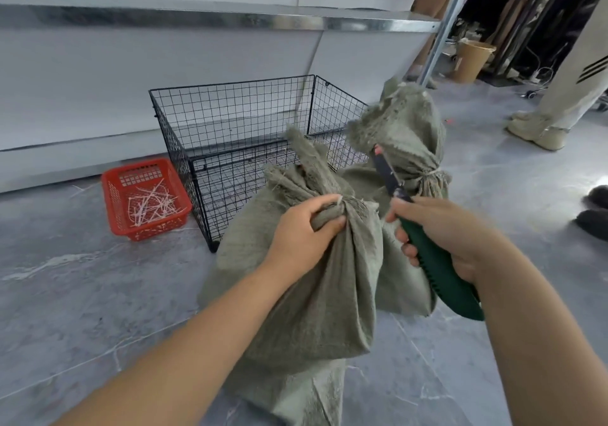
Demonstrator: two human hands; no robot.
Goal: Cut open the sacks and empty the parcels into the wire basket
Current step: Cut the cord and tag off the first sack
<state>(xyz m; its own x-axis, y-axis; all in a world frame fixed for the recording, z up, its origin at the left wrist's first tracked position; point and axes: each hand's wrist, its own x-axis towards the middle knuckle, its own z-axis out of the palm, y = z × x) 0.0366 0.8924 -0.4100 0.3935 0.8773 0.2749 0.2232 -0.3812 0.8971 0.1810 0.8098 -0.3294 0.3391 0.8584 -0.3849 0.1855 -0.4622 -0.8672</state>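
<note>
Two grey-green woven sacks stand on the floor in front of a black wire basket (230, 123). My left hand (302, 231) grips the tied neck of the near sack (312, 294). My right hand (441, 231) holds a knife (427, 254) by its dark green handle, the blade pointing up and away beside the near sack's neck. The blade tip lies in front of the far sack (411, 149), which is tied shut with a pale cord. I see nothing inside the basket. A third sack (302, 396) lies flat under the near one.
A red plastic tray (144, 198) with several cut pale ties sits left of the basket. A metal shelf rail (230, 19) runs along the wall behind. Another person's legs and shoes (539, 129) stand at the right, with dark shoes (595, 212) at the frame's edge.
</note>
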